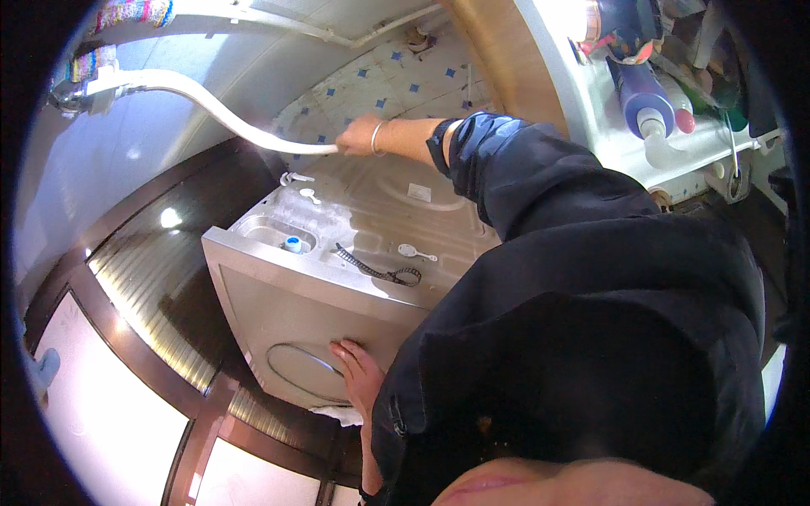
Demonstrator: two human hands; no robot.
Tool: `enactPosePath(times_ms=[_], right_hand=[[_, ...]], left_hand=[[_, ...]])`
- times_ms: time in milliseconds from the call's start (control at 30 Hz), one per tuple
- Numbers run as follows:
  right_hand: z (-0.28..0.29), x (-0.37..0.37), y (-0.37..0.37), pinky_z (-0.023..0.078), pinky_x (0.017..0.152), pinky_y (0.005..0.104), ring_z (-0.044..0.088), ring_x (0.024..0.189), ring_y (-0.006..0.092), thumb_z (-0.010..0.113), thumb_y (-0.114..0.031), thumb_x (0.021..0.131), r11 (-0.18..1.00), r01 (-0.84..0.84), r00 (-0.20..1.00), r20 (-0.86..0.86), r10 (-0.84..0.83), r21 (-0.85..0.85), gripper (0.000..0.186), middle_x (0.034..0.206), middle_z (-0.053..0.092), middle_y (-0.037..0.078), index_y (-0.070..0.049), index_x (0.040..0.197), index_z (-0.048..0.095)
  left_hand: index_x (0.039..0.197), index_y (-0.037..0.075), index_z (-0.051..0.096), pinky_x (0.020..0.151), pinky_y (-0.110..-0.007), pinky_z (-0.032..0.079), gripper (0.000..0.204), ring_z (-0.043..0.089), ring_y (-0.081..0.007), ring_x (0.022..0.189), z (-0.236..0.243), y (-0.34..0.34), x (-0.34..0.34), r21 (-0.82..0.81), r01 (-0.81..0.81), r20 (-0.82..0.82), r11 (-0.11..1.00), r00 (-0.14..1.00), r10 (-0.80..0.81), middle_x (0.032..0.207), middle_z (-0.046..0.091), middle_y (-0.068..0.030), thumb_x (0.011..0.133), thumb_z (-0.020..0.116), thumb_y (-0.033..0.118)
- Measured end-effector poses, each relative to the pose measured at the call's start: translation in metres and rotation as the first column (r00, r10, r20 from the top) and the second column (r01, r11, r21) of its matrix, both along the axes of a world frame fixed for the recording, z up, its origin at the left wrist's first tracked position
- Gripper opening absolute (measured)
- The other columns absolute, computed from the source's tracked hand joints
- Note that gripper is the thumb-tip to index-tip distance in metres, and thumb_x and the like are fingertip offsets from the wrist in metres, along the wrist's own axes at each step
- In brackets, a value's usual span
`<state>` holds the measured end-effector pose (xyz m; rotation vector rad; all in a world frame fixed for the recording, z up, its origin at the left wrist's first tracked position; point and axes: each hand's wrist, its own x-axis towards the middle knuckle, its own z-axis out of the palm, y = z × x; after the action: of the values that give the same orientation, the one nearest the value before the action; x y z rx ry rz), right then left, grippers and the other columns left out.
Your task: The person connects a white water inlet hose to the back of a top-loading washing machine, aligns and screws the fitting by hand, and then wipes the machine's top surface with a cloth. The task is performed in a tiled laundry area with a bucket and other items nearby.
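A white hose [209, 103] curves from the far left toward the rear of the grey washer [245, 291]. A blue cap [293, 243] sits in the washer's tray. The left hand [360, 375], unclenched, has its fingers against the front; farther back, the right hand [360, 137] grasps the hose. A black strap [378, 271] lies on top; rightmost, a purple bottle [641, 93] is on the shelf [618, 162].

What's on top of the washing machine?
The washing machine has a dark ribbed strap, small white pieces and a pale label on top. A blue-topped piece sits in the hollow. The dark jacket hides the rest.
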<state>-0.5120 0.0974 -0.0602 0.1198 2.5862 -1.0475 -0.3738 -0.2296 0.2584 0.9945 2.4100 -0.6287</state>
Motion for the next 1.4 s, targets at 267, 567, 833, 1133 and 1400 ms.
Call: enactPosePath(times_ms=[267, 567, 833, 1133, 1400], right_hand=[[-0.017, -0.030, -0.019, 0.048, 0.076, 0.0485, 0.064, 0.087, 0.0348, 0.058, -0.039, 0.088, 0.934, 0.235, 0.970, 0.007, -0.242, -0.268, 0.026, 0.092, 0.067, 0.012, -0.015, 0.099, 0.061], [-0.034, -0.074, 0.050, 0.051, 0.077, 0.0456, 0.065, 0.092, 0.0294, 0.055, -0.041, 0.090, 0.861, 0.497, 0.856, -0.102, -0.507, -0.105, 0.029, 0.096, 0.068, 0.007, -0.018, 0.106, 0.063], [-0.020, -0.090, 0.059, 0.050, 0.077, 0.0463, 0.064, 0.093, 0.0311, 0.057, -0.046, 0.088, 0.899, 0.385, 0.913, -0.058, -0.405, -0.210, 0.036, 0.099, 0.067, 0.010, -0.014, 0.103, 0.062], [-0.007, -0.067, -0.023, 0.047, 0.079, 0.0456, 0.061, 0.092, 0.0359, 0.058, -0.044, 0.088, 0.865, 0.137, 0.961, -0.145, -0.233, -0.483, 0.036, 0.094, 0.065, 0.015, -0.014, 0.108, 0.061], [0.040, -0.023, -0.043, 0.047, 0.077, 0.0459, 0.062, 0.090, 0.0362, 0.056, -0.041, 0.091, 0.840, 0.048, 0.984, -0.117, -0.132, -0.540, 0.032, 0.093, 0.065, 0.015, -0.012, 0.104, 0.059]], left_hand=[[0.140, -0.008, 0.029, 0.091, -0.040, 0.050, 0.056, 0.046, -0.0435, 0.126, -0.001, -0.005, -0.002, -0.055, 0.039, -0.016, 0.998, 0.999, -0.040, 0.143, 0.030, -0.0358, 0.092, 0.049, 0.014], [0.129, 0.002, 0.052, 0.076, -0.039, 0.054, 0.050, 0.067, -0.0335, 0.092, 0.036, 0.031, -0.042, 0.031, -0.134, 0.142, 0.991, 0.982, 0.128, 0.118, 0.061, -0.0236, 0.083, 0.065, 0.017], [0.120, -0.002, 0.060, 0.074, -0.037, 0.054, 0.040, 0.067, -0.0343, 0.084, 0.065, 0.116, -0.108, 0.479, 0.120, 0.004, 0.869, 0.990, -0.139, 0.098, 0.069, -0.0198, 0.084, 0.068, 0.014], [0.124, 0.007, 0.058, 0.080, -0.040, 0.053, 0.033, 0.064, -0.0278, 0.101, -0.032, 0.248, -0.212, 0.428, 0.472, -0.254, 0.771, 0.881, -0.399, 0.136, 0.052, -0.0093, 0.092, 0.052, 0.014], [0.109, 0.012, 0.063, 0.079, -0.047, 0.047, 0.024, 0.062, -0.0288, 0.101, -0.086, 0.225, -0.256, -0.200, 0.319, -0.015, 0.927, 0.944, -0.328, 0.105, 0.059, -0.0099, 0.088, 0.054, 0.019]])
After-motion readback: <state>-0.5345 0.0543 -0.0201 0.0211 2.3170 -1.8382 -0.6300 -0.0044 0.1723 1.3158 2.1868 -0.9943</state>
